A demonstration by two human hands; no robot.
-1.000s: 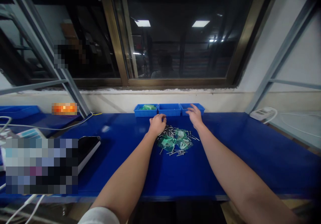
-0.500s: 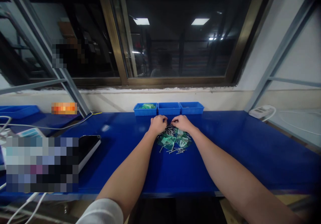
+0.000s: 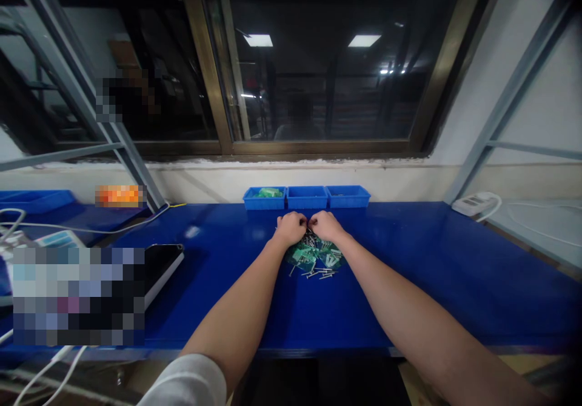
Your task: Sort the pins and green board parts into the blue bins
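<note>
A heap of loose screws (image 3: 324, 272) and small green plastic bags (image 3: 304, 256) lies on the blue table (image 3: 218, 291). At the heap's far edge, my left hand (image 3: 291, 228) is closed with its fingers curled inward. My right hand (image 3: 326, 226) faces it, also closed, its fingertips almost meeting the left ones. What the fingers hold, if anything, is too small and hidden to make out. Some screws in the heap are covered by the hands.
Behind the hands stand three blue bins: the left bin (image 3: 264, 203) holds green bags, beside a middle bin (image 3: 307, 203) and a right bin (image 3: 348, 202). A power strip (image 3: 476, 202) lies at right. A dark-topped device (image 3: 164, 266) and cables are at left.
My hands have drawn closer together over the far edge of the heap, the left one shifting slightly right. The bags and screws in front look unchanged.
</note>
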